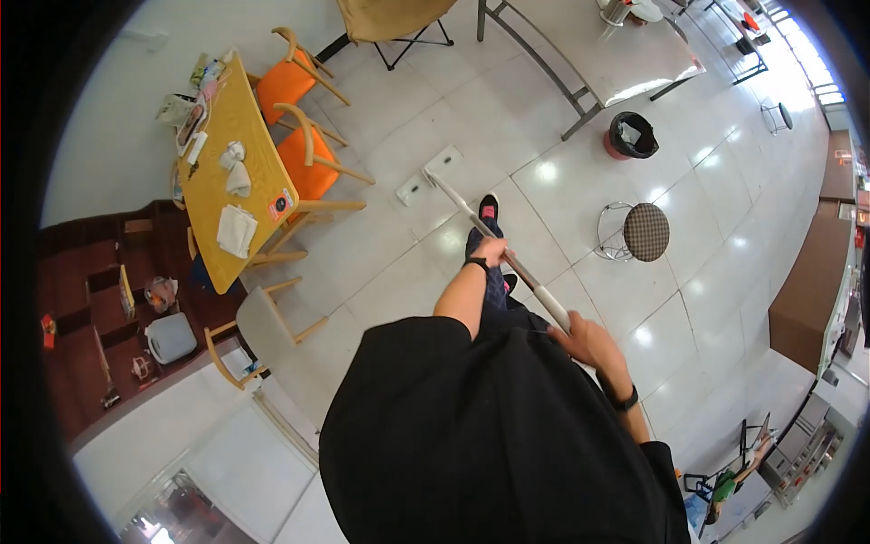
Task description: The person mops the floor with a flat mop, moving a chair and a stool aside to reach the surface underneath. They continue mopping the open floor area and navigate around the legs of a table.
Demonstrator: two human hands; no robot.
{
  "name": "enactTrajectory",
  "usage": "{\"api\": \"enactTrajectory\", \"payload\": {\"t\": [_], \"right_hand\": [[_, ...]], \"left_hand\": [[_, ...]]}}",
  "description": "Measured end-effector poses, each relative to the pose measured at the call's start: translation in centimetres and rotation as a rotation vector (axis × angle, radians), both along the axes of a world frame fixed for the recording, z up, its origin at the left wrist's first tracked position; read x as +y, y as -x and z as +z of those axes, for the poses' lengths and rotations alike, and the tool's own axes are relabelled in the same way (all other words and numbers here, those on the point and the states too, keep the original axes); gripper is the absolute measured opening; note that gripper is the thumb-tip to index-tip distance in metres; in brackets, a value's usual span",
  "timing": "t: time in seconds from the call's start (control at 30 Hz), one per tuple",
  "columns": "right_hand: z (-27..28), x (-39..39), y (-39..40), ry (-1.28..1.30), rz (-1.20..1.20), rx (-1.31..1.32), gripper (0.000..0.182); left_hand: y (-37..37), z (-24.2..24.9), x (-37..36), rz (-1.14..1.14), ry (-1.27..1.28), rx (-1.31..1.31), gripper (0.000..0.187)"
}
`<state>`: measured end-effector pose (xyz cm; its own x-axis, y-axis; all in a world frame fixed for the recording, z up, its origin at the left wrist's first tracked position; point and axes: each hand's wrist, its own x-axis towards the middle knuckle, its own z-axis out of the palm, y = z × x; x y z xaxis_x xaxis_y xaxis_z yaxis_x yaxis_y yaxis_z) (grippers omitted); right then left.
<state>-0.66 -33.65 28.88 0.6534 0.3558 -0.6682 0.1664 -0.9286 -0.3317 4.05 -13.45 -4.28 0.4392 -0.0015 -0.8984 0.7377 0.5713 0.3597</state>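
Both hands are on the long pole of a flat mop (460,203). My left hand (490,251), a dark band at its wrist, is wrapped round the pole just beyond my feet. Nearer my body on the right, my right hand (584,342) grips the pole's upper part, also with a dark band at the wrist. The pale rectangular mop head (444,163) lies flat on the tiled floor, ahead and to the left of my shoes.
At left, a wooden table (204,204) holds cloths, beside orange-seated chairs (306,163). A checked round stool (646,232) and a lined bin (632,136) stand on the right. A metal-legged table (598,54) is at the top, near a tan folding chair (390,20).
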Motion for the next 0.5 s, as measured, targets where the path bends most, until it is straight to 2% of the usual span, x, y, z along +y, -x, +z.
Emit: {"api": "enactTrajectory", "payload": {"t": [0.13, 0.2, 0.23, 0.27, 0.33, 0.37, 0.4, 0.43, 0.47, 0.5], "right_hand": [[3.9, -3.8, 4.8, -0.01, -0.072, -0.134, 0.041], [4.8, -5.6, 6.2, 0.12, -0.13, -0.198, 0.04], [5.5, -6.0, 6.7, 0.185, -0.194, -0.203, 0.041], [6.0, -6.5, 7.3, 0.181, -0.217, -0.202, 0.041], [6.4, -7.2, 8.8, 0.192, -0.322, -0.158, 0.042], [6.2, -7.4, 9.7, 0.158, -0.354, -0.158, 0.043], [5.5, -7.2, 10.6, 0.159, -0.38, -0.154, 0.043], [4.6, -7.0, 11.5, 0.128, -0.383, -0.131, 0.043], [4.1, -6.8, 12.2, 0.096, -0.384, -0.109, 0.043], [3.9, -6.3, 12.6, 0.095, -0.403, -0.107, 0.043]], "left_hand": [[3.4, 4.0, -6.2, -0.187, 0.009, 0.01, 0.014], [4.6, 5.1, -9.5, -0.338, -0.015, 0.07, 0.014], [5.9, 1.5, -10.7, -0.633, -0.054, -0.115, 0.012], [6.8, -0.4, -11.5, -0.656, -0.059, -0.115, 0.012], [8.5, -4.1, -12.6, -0.879, -0.016, -0.263, 0.013], [9.1, -4.3, -11.7, -1.172, -0.317, -0.912, 0.014], [9.4, -4.5, -11.6, -1.196, -0.305, -0.917, 0.014], [9.7, -4.7, -11.2, -1.025, -0.121, -0.475, 0.011], [9.5, -1.1, -10.5, -0.823, 0.046, -0.04, 0.008], [9.4, 2.3, -9.9, -0.684, 0.084, 0.081, 0.011]]}}
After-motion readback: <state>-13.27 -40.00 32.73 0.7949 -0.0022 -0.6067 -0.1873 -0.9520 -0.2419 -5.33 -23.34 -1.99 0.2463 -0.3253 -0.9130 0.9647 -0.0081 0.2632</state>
